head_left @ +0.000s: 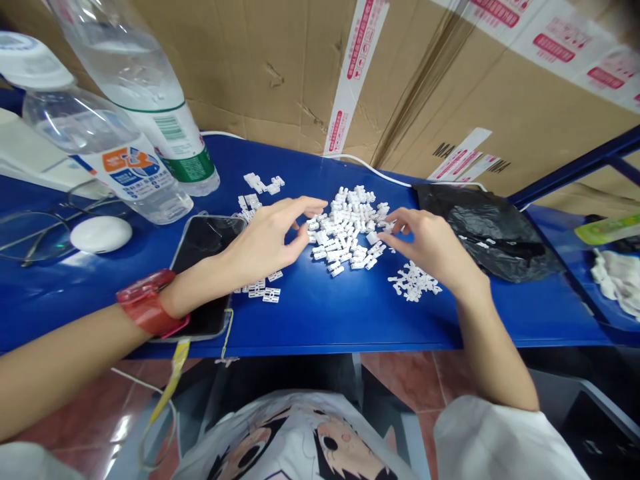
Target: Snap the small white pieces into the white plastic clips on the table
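Note:
A heap of small white plastic parts [345, 230] lies on the blue table [310, 320]. At its left edge is my left hand [277, 233], thumb and fingers apart, fingertips touching or just above the parts. My right hand [425, 243] reaches to the heap's right edge, its thumb and fingers curved and apart; no part shows clearly between them. Below my right hand sits a smaller pile of tiny white pieces [414, 281]. Flat white pieces [271, 295] lie beside and partly beneath my left forearm.
Two water bottles [120, 153], glasses and a white oval object [101, 234] stand or lie at the left. A phone [205, 267] is under my left forearm. A black plastic bag [493, 230] lies right; cardboard [280, 80] backs the table.

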Action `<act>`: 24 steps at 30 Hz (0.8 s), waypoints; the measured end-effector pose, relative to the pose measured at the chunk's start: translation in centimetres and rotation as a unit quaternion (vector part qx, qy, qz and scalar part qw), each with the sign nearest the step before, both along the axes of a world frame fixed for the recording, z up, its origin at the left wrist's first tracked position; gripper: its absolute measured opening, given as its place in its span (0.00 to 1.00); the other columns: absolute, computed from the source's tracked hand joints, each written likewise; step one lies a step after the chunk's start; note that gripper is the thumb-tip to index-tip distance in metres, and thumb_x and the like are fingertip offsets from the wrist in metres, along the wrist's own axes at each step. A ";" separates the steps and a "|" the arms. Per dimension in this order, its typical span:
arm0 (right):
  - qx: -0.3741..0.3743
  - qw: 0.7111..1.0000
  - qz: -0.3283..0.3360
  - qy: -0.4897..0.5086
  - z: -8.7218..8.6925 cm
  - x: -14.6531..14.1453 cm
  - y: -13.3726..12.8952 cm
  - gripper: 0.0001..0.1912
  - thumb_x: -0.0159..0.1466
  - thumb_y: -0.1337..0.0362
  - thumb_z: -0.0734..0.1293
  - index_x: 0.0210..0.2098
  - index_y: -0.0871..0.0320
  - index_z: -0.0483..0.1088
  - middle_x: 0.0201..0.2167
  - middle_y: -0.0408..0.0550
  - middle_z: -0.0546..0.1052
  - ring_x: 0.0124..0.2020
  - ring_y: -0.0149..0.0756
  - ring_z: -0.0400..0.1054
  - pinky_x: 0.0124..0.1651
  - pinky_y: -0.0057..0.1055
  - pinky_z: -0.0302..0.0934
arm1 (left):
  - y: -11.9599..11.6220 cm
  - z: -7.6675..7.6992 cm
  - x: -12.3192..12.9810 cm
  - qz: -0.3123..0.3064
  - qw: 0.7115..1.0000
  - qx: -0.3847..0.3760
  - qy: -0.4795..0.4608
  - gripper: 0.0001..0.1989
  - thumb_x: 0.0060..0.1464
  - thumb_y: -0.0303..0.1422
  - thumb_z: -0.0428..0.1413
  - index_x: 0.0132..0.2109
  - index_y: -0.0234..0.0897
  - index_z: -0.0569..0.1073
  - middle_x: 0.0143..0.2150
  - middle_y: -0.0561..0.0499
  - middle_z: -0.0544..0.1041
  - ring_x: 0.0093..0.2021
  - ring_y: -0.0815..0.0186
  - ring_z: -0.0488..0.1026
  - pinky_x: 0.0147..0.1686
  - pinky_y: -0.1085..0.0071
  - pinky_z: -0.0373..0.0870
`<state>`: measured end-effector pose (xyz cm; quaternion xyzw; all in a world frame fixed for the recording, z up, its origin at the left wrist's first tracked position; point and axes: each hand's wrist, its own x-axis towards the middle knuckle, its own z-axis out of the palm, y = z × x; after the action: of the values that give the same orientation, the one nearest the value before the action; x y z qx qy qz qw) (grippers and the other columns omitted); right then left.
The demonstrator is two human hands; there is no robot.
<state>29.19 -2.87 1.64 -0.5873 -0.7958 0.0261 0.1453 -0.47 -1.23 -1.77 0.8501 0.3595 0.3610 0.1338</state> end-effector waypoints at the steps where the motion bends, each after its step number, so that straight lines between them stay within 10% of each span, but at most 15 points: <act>1: 0.008 1.000 -0.014 -0.004 0.5 0.4 0.1 0.07 0.70 0.59 0.70 0.44 0.56 0.76 0.36 0.52 0.82 0.37 0.45 0.75 0.43 0.38 0.64 | 0.2 0.4 -0.2 0.004 1.000 0.007 0.014 0.17 0.64 0.26 0.50 0.54 0.36 0.78 0.50 0.45 0.85 0.44 0.60 0.82 0.45 0.66 0.77; 7: -0.021 0.990 -0.100 -0.092 1.5 3.8 0.2 0.11 0.67 0.56 0.72 0.43 0.57 0.76 0.39 0.54 0.83 0.38 0.48 0.77 0.40 0.39 0.64 | 1.8 2.7 -3.7 -0.086 0.977 -0.023 0.192 0.04 0.58 0.35 0.59 0.36 0.42 0.78 0.36 0.51 0.82 0.33 0.61 0.78 0.30 0.68 0.68; 12: -0.146 0.971 -0.111 -0.151 0.7 5.9 0.4 0.17 0.63 0.53 0.75 0.46 0.55 0.77 0.39 0.50 0.84 0.38 0.47 0.79 0.41 0.37 0.67 | 2.1 3.0 -7.3 -0.066 0.961 -0.047 0.264 0.14 0.57 0.44 0.69 0.38 0.41 0.76 0.34 0.54 0.79 0.27 0.67 0.72 0.26 0.71 0.64; 20: -0.232 0.957 -0.094 -0.145 1.4 3.6 0.4 0.09 0.61 0.73 0.71 0.40 0.56 0.76 0.32 0.47 0.83 0.33 0.41 0.77 0.37 0.33 0.65 | 1.9 2.6 -7.5 -0.095 0.951 -0.078 0.282 0.04 0.60 0.28 0.60 0.39 0.43 0.77 0.33 0.57 0.79 0.30 0.67 0.73 0.29 0.73 0.64; 24: -0.234 0.956 -0.100 -0.148 1.6 3.2 0.4 0.11 0.60 0.75 0.70 0.39 0.56 0.77 0.32 0.46 0.83 0.33 0.40 0.77 0.36 0.32 0.65 | 2.0 1.6 -7.4 -0.117 0.961 -0.040 0.246 0.04 0.57 0.38 0.65 0.37 0.45 0.78 0.32 0.54 0.78 0.29 0.62 0.73 0.29 0.70 0.66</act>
<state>32.39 -2.51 3.21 -0.6787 -0.7173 0.1096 -0.1134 -7.89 0.81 -0.14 0.9426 0.2936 0.1081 0.1168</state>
